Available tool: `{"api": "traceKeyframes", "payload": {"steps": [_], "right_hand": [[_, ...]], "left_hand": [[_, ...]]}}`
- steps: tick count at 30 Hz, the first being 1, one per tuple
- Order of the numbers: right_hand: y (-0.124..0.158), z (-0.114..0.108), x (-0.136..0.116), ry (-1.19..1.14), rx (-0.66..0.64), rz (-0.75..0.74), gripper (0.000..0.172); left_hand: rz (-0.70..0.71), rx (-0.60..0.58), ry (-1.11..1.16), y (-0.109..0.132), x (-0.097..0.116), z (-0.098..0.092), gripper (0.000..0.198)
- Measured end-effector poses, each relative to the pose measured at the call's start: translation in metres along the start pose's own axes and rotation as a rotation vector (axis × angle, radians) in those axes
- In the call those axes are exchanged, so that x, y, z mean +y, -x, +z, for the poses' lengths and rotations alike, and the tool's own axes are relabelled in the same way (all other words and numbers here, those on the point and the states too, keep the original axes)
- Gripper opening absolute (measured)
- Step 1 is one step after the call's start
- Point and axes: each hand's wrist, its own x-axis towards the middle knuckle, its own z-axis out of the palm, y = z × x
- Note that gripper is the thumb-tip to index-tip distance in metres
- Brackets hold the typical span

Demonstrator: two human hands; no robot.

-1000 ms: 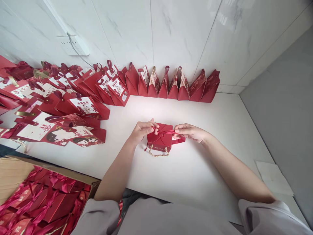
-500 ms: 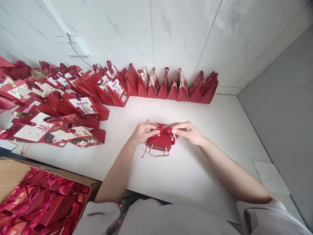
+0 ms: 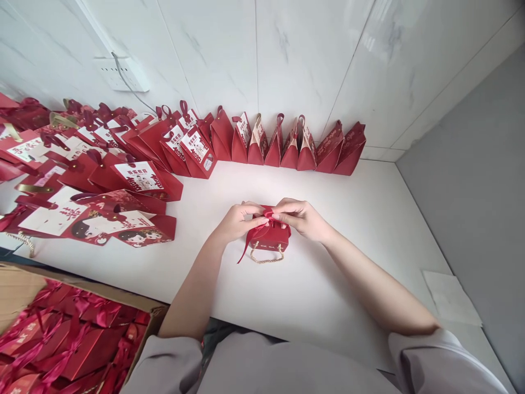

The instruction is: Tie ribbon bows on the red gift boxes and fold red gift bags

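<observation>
A small red gift box (image 3: 268, 239) sits on the white table (image 3: 328, 295), its twisted gold cord handle (image 3: 266, 260) lying toward me. Over its top runs a red ribbon (image 3: 245, 250), one tail of which hangs down at the left. My left hand (image 3: 240, 221) pinches the ribbon from the left side. From the right, my right hand (image 3: 297, 218) also pinches the ribbon, its fingertips close to those of the left. The exact shape of the ribbon between the fingers is partly hidden.
Red gift boxes (image 3: 350, 150) stand in a row along the tiled wall, and many more crowd the left (image 3: 143, 180). At lower left, a cardboard carton (image 3: 158, 317) holds ribboned red boxes. A white sheet (image 3: 451, 298) lies at right, near a grey wall (image 3: 471, 164).
My right hand has moved left, bringing its fingertips closer to my left hand over the box. The ribbon loop that stuck out at the right is now drawn in between the fingers.
</observation>
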Motion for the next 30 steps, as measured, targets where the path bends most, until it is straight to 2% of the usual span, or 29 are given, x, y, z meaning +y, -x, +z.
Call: {"api": "traceKeyframes", "payload": {"steps": [10,16,20,27,30], "right_hand": [[0.001,0.005,0.004,0.037,0.05,0.035,0.027],[0.002,0.012,0.002,0.096,0.105,0.064,0.024],[0.003,0.011,0.002,0.002,0.094,0.103,0.038],[0.002,0.008,0.0,0.026,0.051,0.14,0.042],[0.002,0.008,0.0,0.028,0.053,0.136,0.039]], "left_hand": [[-0.01,0.028,-0.052,0.005,0.0,0.004,0.02],[-0.048,0.025,0.045,0.007,-0.003,0.008,0.025],[-0.07,0.059,0.057,0.007,-0.003,0.008,0.034],[-0.153,-0.014,0.069,0.01,0.002,0.004,0.033],[-0.12,-0.02,0.051,0.009,0.004,0.005,0.026]]}}
